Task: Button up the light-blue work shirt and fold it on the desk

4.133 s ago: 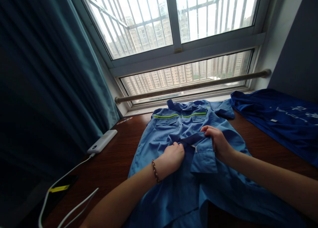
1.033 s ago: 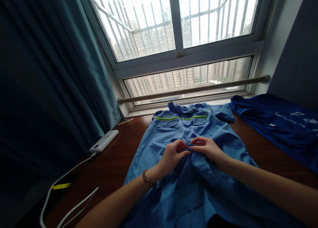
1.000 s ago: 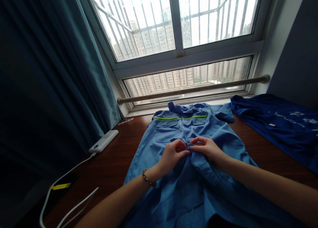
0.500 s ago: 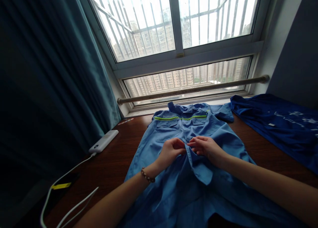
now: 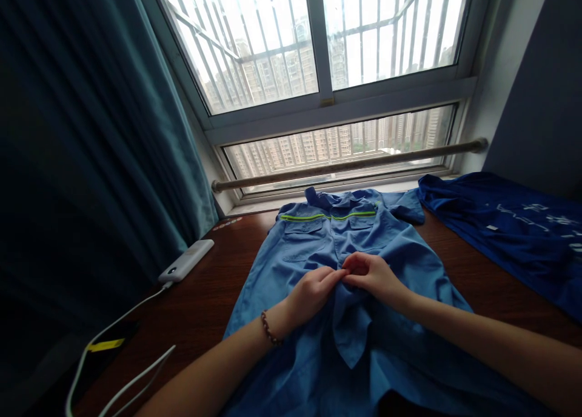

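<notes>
A light blue work shirt [image 5: 291, 256] with a yellow-green stripe across the chest lies front up on the dark wooden table [image 5: 204, 296], collar toward the window. My left hand [image 5: 311, 293], with a bead bracelet on its wrist, pinches the left edge of the shirt's front opening at mid-chest. My right hand [image 5: 373, 276] pinches the facing edge, fingertips meeting those of the left. Below the hands the front flap hangs loose and folded over.
A darker blue garment [image 5: 504, 229] lies spread at the right of the table. A white power bank [image 5: 186, 260] with a white cable [image 5: 113, 332] sits at the left, near a teal curtain [image 5: 91, 150]. A rail [image 5: 350, 162] runs along the window.
Both hands stayed at the shirt's front opening, pinching its edges together slightly lower than half a second ago. Four seconds ago the right hand held the flap open wider.
</notes>
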Motion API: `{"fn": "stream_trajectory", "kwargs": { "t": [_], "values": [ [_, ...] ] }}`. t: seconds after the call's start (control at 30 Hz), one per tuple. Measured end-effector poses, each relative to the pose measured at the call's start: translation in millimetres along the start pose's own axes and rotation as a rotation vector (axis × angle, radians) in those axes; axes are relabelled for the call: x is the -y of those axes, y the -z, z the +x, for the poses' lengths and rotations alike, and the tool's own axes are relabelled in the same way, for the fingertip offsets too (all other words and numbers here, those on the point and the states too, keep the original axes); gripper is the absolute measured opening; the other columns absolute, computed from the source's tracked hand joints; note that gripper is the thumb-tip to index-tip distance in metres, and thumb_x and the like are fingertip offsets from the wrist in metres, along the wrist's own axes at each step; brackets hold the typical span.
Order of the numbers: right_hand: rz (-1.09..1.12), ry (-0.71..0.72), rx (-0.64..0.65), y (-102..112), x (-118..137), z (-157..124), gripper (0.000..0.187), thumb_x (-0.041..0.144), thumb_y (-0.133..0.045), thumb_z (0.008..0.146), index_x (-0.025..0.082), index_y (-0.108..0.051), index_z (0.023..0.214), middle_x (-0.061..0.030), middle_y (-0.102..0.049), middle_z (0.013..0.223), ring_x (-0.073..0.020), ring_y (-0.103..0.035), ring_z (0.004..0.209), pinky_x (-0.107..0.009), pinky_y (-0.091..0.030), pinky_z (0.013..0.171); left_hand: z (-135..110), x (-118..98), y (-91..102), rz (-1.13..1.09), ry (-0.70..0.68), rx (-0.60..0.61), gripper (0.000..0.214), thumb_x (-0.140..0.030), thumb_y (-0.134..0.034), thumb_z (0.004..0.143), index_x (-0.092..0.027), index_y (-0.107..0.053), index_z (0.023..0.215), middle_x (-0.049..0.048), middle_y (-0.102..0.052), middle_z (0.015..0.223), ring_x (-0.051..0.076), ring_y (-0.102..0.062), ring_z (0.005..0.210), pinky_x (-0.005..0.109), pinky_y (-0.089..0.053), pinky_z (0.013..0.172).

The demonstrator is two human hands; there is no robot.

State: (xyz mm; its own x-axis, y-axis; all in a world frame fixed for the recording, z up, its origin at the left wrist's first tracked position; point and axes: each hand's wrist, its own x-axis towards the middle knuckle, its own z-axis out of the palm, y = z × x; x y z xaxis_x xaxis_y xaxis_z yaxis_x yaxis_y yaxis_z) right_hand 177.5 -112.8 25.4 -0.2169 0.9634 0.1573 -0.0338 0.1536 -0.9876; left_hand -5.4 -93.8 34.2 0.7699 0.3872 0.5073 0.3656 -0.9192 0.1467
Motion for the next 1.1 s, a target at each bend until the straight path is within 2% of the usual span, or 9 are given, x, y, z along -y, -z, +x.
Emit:
{"fn": "stream_trajectory", "kwargs": {
  "t": [0.13, 0.27, 0.43, 0.57, 0.73, 0.9, 1.1],
  "values": [
    [0.011, -0.031, -0.005, 0.3, 2.0, 0.5, 0.030, 0.030, -0.071, 0.057, 0.015, -0.057, 0.080, 0.0014, -0.060, 0.067, -0.0113, -0.055, 0.059, -0.023, -0.042, 0.054, 0.5, -0.5, 3.0, 0.146, -0.070, -0.005, 0.028, -0.018, -0.032, 0.090, -0.011, -0.052, 0.108, 0.0084, -0.059, 0.083, 0.015, -0.056, 0.077, 0.029, -0.049, 0.068],
    [0.060, -0.101, -0.011, -0.1, 7.9, 1.1, 0.036, 0.036, -0.072, 0.054, 0.014, -0.058, 0.080, 0.0004, -0.060, 0.067, -0.0105, -0.054, 0.057, -0.022, -0.040, 0.049, 1.1, -0.8, 3.5, 0.234, -0.082, 0.012, 0.026, -0.017, -0.033, 0.090, -0.010, -0.055, 0.100, 0.0080, -0.059, 0.078, 0.017, -0.055, 0.073, 0.032, -0.048, 0.067],
    [0.102, -0.141, -0.048, -1.7, 13.9, 0.8, 0.041, 0.038, -0.074, 0.050, 0.014, -0.060, 0.079, -0.0002, -0.060, 0.069, -0.0116, -0.056, 0.061, -0.022, -0.042, 0.051, 0.9, -2.9, 1.7, 0.203, 0.003, -0.021, 0.027, -0.018, -0.031, 0.090, -0.011, -0.055, 0.100, 0.0078, -0.059, 0.080, 0.016, -0.056, 0.075, 0.030, -0.049, 0.068],
    [0.087, -0.118, -0.056, -1.7, 10.1, 1.2, 0.043, 0.035, -0.074, 0.052, 0.015, -0.058, 0.086, -0.0018, -0.061, 0.079, -0.0126, -0.057, 0.066, -0.023, -0.044, 0.054, 0.4, -1.5, -1.3, 0.116, 0.105, -0.022, 0.024, -0.017, -0.033, 0.088, -0.011, -0.054, 0.098, 0.0083, -0.061, 0.084, 0.017, -0.059, 0.078, 0.030, -0.050, 0.069],
    [-0.030, -0.023, -0.042, 0.3, 2.8, 0.7, 0.037, 0.031, -0.070, 0.059, 0.016, -0.057, 0.090, -0.0037, -0.061, 0.088, -0.0138, -0.058, 0.072, -0.026, -0.046, 0.063, 2.0, 1.6, -2.8, 0.000, 0.273, -0.030, 0.020, -0.015, -0.036, 0.086, -0.013, -0.054, 0.094, 0.0070, -0.062, 0.085, 0.016, -0.060, 0.077, 0.027, -0.048, 0.069],
    [-0.293, 0.110, -0.055, -1.8, 3.3, -5.0, 0.026, 0.025, -0.064, 0.066, 0.018, -0.060, 0.091, -0.0009, -0.061, 0.076, -0.0140, -0.056, 0.068, -0.027, -0.045, 0.064, 5.8, -0.4, -0.4, -0.016, 0.454, 0.005, 0.020, -0.018, -0.035, 0.087, -0.015, -0.053, 0.080, 0.0029, -0.061, 0.071, 0.014, -0.059, 0.064, 0.023, -0.043, 0.059],
    [-0.431, 0.212, -0.100, -4.4, 5.6, -7.6, 0.018, 0.019, -0.060, 0.069, 0.019, -0.061, 0.087, -0.0014, -0.060, 0.080, -0.0132, -0.055, 0.068, -0.026, -0.044, 0.063, 5.4, -4.0, -1.8, -0.142, 0.466, 0.001, 0.017, -0.017, -0.037, 0.085, -0.016, -0.054, 0.081, 0.0017, -0.061, 0.071, 0.013, -0.059, 0.064, 0.022, -0.041, 0.059]
  ]
}}
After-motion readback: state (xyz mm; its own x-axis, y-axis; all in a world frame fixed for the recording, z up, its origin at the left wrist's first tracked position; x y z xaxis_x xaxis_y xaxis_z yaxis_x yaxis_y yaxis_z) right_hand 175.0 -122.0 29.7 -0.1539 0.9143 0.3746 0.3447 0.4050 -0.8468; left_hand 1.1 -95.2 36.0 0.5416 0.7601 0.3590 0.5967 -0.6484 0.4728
